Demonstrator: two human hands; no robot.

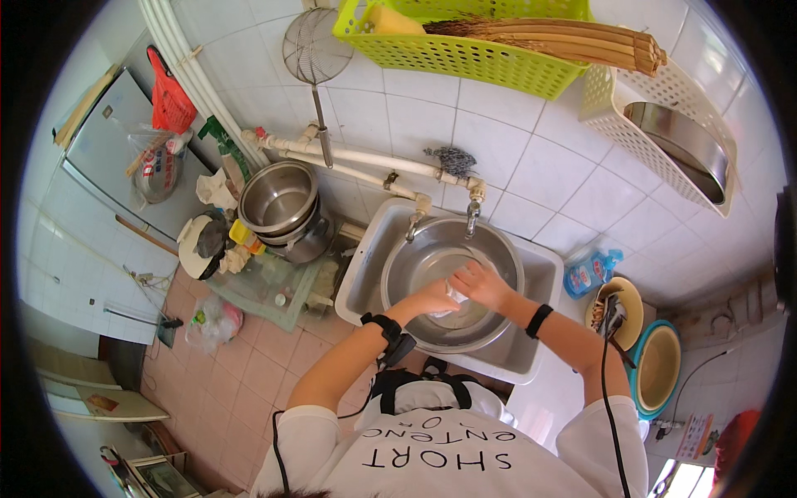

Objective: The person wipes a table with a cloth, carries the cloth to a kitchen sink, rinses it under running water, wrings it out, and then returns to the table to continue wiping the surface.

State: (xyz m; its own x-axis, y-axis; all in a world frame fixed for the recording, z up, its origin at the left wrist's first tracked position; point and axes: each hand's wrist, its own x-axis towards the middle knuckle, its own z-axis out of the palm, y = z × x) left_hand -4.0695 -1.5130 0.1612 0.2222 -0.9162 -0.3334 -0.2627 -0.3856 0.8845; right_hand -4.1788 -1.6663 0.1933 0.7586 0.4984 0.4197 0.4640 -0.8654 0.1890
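White bundle [453, 293] lies between hands [484, 285], basin rim [518, 264] apart.

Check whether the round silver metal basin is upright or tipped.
Upright: the basin has its open mouth facing up, with its inside visible.

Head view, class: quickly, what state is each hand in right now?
Left hand: closed, holding a white item over the steel basin.
Right hand: fingers curled, holding the same item.
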